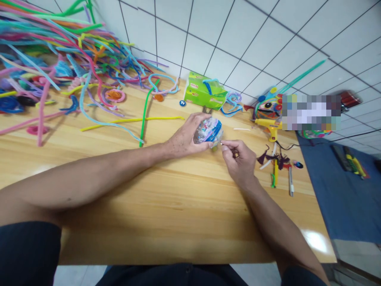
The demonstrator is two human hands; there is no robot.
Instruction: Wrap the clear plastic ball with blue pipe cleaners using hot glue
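My left hand (186,137) is wrapped round a clear rounded container (208,133), perhaps a ball, with colourful specks and a blue band on it. The fingers cover its left side. Just right of it, my right hand (241,159) is closed in a pinch, thumb against forefinger. A tiny thin tip shows at its fingertips, close to the container's lower right edge. What that tip belongs to is too small to make out, and I cannot tell whether it touches the container.
Pipe cleaners (86,59) in many colours heap up at the back left. A green packet (205,93) lies near the tiled wall. To the right are a yellow glue gun (270,127), dark tassels (279,159), a utility knife (291,182) and a blue mat (327,198).
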